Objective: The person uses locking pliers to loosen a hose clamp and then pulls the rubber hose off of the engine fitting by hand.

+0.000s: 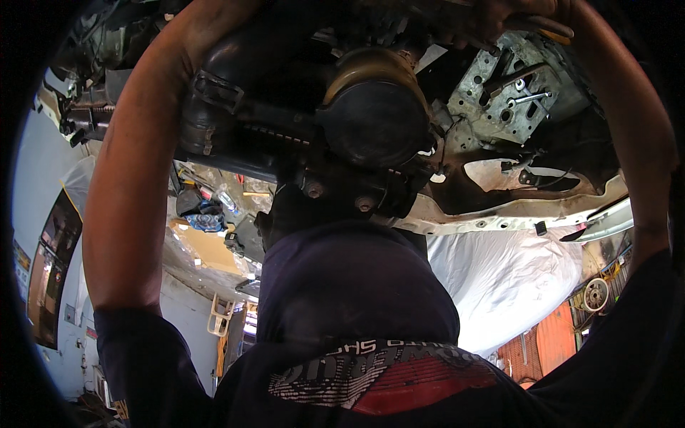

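My left arm (135, 171) reaches up past a thick black hose (207, 107) in an engine bay; its hand is beyond the top edge. At the top right my right hand (492, 16) is in deep shadow, closed around a tool with a dark rounded handle (546, 26) and a bit of orange below it. What the tool's far end touches is hidden. Below and to the right of that hand, a combination wrench (529, 100) and other small metal tools lie on a perforated metal tray (492, 96). Between my arms sits a round black housing (374, 125) with a tan band.
A pale metal front crossmember (499, 217) with large openings runs across the bay's near side. White sheeting (506, 285) hangs beyond it. On the left floor are a flattened piece of cardboard (207, 246) and scattered items. A wheel-like round part (596, 294) stands at right.
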### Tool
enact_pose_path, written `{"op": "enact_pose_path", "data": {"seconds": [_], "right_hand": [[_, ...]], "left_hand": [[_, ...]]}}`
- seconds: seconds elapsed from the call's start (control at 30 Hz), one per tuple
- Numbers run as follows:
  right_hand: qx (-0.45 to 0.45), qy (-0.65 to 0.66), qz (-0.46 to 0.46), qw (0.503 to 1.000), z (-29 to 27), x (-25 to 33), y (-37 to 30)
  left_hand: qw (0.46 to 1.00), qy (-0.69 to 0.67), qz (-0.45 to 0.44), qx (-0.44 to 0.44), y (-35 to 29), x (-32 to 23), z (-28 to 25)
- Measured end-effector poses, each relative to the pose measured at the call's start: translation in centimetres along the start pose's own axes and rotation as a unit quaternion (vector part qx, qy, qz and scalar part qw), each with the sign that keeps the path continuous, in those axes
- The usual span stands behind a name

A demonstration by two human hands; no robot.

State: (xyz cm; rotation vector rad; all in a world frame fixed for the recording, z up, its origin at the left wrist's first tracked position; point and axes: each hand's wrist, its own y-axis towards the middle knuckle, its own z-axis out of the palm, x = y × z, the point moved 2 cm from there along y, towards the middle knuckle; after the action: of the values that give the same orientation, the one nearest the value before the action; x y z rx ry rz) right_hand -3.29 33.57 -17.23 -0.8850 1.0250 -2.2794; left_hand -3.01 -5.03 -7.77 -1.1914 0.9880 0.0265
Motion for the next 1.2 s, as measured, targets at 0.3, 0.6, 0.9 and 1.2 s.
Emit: {"op": "enact_pose_path", "data": {"seconds": [0.3,0.6,0.9,1.2], "right_hand": [[-0.013,-0.050,0.014,0.999,1.0,2.0,0.7],[0.029,0.003,0.007,1.000,2.9,3.9,1.0],[0.037,-0.010,0.015,0.999,2.9,3.4,2.0],[0.015,-0.023,-0.011,1.000,3.6,3.3,2.4]], "left_hand": [[1.000,0.027,0.005,0.003,0.0,0.2,-0.3],[1.000,0.024,0.002,-0.001,0.1,0.3,-0.4],[1.000,0.019,0.003,-0.004,0.2,0.3,-0.4],[1.000,0.011,0.008,-0.002,0.1,0.5,-0.6]]}}
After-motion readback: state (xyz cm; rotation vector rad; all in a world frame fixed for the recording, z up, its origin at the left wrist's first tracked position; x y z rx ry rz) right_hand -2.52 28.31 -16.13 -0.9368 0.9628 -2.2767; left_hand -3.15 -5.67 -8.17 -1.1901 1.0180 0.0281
